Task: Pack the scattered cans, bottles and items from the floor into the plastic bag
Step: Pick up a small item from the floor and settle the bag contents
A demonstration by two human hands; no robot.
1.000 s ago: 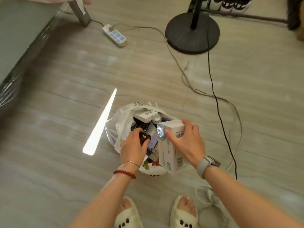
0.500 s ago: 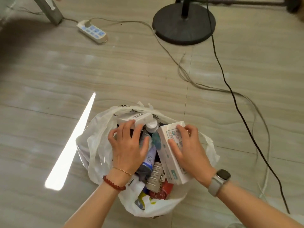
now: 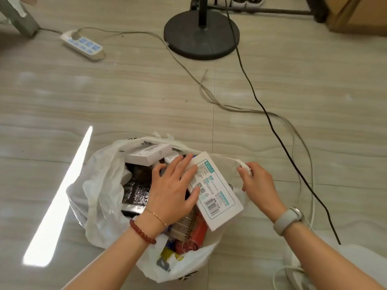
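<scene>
A white plastic bag (image 3: pixel 100 197) stands open on the floor, full of packed items. On top lies a white box with teal print and a barcode (image 3: pixel 215 195). My left hand (image 3: pixel 173 189) rests flat on the contents, fingers spread, its fingertips touching the box's left edge. My right hand (image 3: pixel 257 183) pinches the bag's right handle (image 3: pixel 244 165) and holds it out to the right. Inside the bag sit a smaller white box (image 3: pixel 149 153) at the far side, a black printed pack (image 3: pixel 136 195) and a red pack (image 3: pixel 196 233); other items are partly hidden.
A black round fan base (image 3: pixel 201 36) stands at the back. A white power strip (image 3: pixel 82 45) lies at the back left. Grey and black cables (image 3: pixel 270 120) trail across the floor on the right. A cardboard box (image 3: pixel 360 15) sits at the far right corner.
My right hand let go of the teal-printed box and moved right to take the bag's handle. My left hand shifted right onto the contents beside the box. The camera came closer.
</scene>
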